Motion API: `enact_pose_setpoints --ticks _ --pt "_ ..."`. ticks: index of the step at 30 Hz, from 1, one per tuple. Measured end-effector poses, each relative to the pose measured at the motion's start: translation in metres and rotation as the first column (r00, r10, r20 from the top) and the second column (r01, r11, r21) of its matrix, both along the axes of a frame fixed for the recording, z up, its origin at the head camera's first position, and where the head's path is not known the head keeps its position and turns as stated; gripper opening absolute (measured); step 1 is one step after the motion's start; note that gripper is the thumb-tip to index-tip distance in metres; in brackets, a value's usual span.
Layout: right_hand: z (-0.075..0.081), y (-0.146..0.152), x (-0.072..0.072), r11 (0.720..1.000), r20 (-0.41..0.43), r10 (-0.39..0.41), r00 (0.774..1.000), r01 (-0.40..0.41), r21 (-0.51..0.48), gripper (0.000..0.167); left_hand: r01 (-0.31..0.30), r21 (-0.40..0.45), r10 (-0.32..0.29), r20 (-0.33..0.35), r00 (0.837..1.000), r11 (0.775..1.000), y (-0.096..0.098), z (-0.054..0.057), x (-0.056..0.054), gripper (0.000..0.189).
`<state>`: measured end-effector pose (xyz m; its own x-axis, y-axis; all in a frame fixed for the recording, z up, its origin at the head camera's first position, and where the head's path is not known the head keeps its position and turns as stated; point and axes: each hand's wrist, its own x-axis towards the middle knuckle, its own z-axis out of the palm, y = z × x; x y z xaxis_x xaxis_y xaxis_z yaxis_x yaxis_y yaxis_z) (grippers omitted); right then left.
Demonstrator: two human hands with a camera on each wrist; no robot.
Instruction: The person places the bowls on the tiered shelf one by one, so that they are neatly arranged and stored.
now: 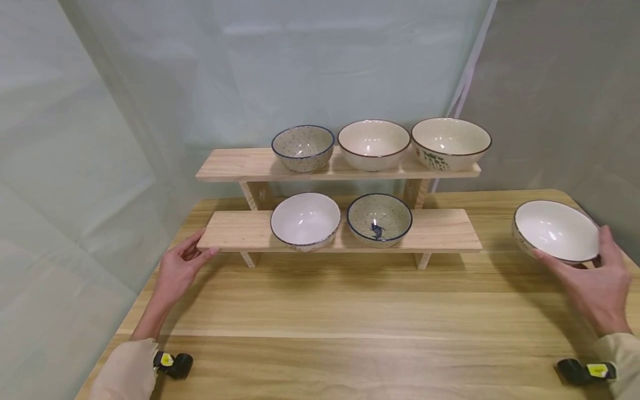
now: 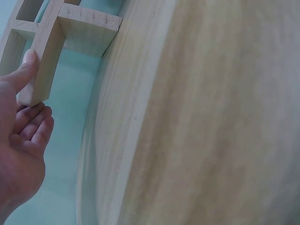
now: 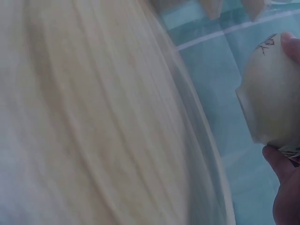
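Observation:
My right hand (image 1: 600, 286) grips a white bowl (image 1: 555, 229) with a dark rim at the right side, tilted slightly. In the right wrist view the bowl (image 3: 269, 93) is side-on above the table, its foot ring showing and a dark pattern on the outside. At the far left, my left hand (image 1: 176, 272) pinches the end of the lower board of a two-tier wooden shelf (image 1: 237, 229), thumb over the edge. On that lower board stand a white bowl (image 1: 306, 218) and a grey speckled bowl (image 1: 380, 214) with a blue figure inside.
The upper board (image 1: 235, 164) carries a speckled bowl (image 1: 303, 147), a cream bowl (image 1: 374, 143) and a cream bowl with green decoration (image 1: 450, 141). The shelf stands on a wooden table (image 1: 325, 316). Pale sheeting (image 1: 325, 66) hangs behind and at the sides.

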<state>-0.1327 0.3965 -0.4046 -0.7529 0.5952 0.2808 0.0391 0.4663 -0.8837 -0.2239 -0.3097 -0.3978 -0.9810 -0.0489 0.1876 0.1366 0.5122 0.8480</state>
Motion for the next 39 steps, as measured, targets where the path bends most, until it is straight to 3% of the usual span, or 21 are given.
enact_pose_setpoints --ticks 13,22,32,39 --pt "0.006 -0.013 0.001 1.0 -0.086 0.018 0.996 -0.018 0.0 0.102 0.012 0.003 -0.012 -0.011 1.0 1.0 0.001 0.0 -0.002 0.07" --pt "0.009 -0.021 0.002 1.0 -0.08 0.026 0.996 -0.026 0.01 0.101 0.014 -0.001 -0.014 -0.015 1.0 1.0 0.0 0.0 -0.003 0.069" --pt "0.007 -0.029 0.001 0.999 -0.159 0.047 0.986 -0.043 0.03 0.1 0.02 0.003 -0.02 -0.016 1.0 1.0 0.0 0.0 -0.003 0.069" --pt "0.011 -0.034 0.002 0.998 -0.157 0.066 0.985 -0.061 0.036 0.103 0.019 0.012 -0.019 -0.01 1.0 1.0 0.0 0.001 0.0 0.069"
